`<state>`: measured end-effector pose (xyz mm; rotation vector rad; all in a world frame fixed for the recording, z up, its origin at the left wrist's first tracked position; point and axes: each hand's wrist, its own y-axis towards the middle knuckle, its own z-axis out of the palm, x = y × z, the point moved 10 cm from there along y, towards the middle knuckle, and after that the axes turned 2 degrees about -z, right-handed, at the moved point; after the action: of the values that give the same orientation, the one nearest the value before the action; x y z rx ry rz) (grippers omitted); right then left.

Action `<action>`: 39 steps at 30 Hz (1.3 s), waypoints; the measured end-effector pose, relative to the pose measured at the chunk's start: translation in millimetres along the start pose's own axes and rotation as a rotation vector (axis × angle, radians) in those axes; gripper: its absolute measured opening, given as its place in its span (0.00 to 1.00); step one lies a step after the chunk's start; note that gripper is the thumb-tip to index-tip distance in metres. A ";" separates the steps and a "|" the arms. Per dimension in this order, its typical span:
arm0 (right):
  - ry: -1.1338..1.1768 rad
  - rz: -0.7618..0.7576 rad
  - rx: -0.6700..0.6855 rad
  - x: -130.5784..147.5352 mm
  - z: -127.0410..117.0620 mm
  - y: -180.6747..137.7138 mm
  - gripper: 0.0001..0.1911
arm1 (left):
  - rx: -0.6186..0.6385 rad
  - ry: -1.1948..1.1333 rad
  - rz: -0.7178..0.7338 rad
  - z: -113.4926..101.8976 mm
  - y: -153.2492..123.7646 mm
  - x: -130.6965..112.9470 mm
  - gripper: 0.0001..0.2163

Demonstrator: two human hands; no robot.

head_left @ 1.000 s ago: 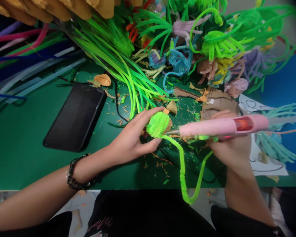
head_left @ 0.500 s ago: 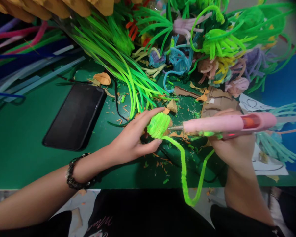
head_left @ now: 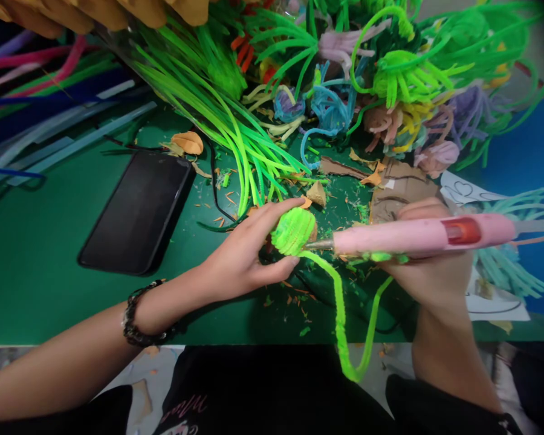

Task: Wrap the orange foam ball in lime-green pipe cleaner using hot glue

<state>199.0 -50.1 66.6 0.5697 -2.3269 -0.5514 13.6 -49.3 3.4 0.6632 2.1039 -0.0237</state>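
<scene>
My left hand (head_left: pixel 249 248) pinches a small lump wrapped in bright green pipe cleaner (head_left: pixel 294 231) between thumb and fingers, just above the table. A bit of brown shows at the lump's right side. From its lower edge a loose length of the pipe cleaner (head_left: pixel 339 296) hangs in a loop past the table edge and rises toward my right hand (head_left: pixel 435 272). That hand is closed around a pink hot glue gun (head_left: pixel 390 235), with a clear glue stick at its back end. The metal nozzle (head_left: pixel 320 244) touches or nearly touches the lump's lower right side.
A black phone (head_left: pixel 138 211) lies on the green table (head_left: pixel 40 290) at left. Green pipe cleaners (head_left: pixel 236 133) spread behind my left hand. Colourful pipe-cleaner pieces (head_left: pixel 330 103) pile up at the back. Cardboard (head_left: pixel 399 187), paper (head_left: pixel 494 308) and scraps lie around.
The glue gun has tilted and its nozzle has shifted slightly down and left along the lump's side. My left hand has stayed almost still.
</scene>
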 end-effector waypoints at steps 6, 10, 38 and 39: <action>0.044 -0.116 0.001 4.4 2.8 2.4 0.16 | -0.012 0.009 0.009 -1.0 0.0 -0.9 0.26; 0.064 -0.174 -0.039 5.3 -1.1 0.9 0.18 | -0.025 0.018 0.016 -2.2 -0.1 -1.9 0.26; -0.137 -0.095 -0.070 -1.4 -6.0 0.2 0.14 | -0.019 0.000 0.068 -3.3 0.6 -8.3 0.27; -0.159 -0.083 -0.068 -2.5 -6.1 -0.1 0.14 | -0.013 -0.002 0.068 -2.7 0.3 -8.2 0.27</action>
<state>204.9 -50.3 69.5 0.6124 -2.4312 -0.7356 15.4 -52.1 11.4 0.7263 2.0771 0.0270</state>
